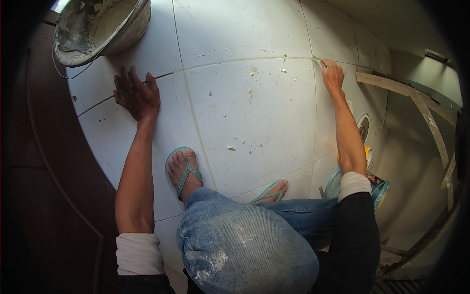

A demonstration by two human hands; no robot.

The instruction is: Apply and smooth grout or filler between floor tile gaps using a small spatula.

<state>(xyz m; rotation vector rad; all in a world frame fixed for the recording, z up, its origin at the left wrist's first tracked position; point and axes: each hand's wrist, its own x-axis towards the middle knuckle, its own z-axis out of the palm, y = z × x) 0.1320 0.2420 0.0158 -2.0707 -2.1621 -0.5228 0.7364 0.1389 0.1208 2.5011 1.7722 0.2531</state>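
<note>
1. You squat on a floor of big white tiles (245, 112). Your knees are bent so both hands can reach the floor in front of you.

2. Your left hand (137, 95) lies flat on a tile with the fingers spread wide and holding nothing. It presses down right beside the dark gap between two tiles, most likely to prop you up as you lean forward.

3. Your right hand (333, 76) reaches far out to the thin tile joint (254, 61) that runs across the floor. The fingers are pinched together at the line. They seem to hold something small and thin there, but it is too tiny to tell what it is.

4. The joint is where the work is. It runs from near your left hand, across the middle, to your right fingertips.

5. A dirty bucket (100, 29) crusted with grey mortar stands at the top left, near your left hand, so it is easy to reach.

6. Your feet wear green flip-flops (183, 171) and stay planted on the tiles to keep you steady.

7. Small white crumbs (230, 147) lie here and there on the tiles.

8. Wooden strips (421, 105) lie on the right, well apart from both hands.
</note>
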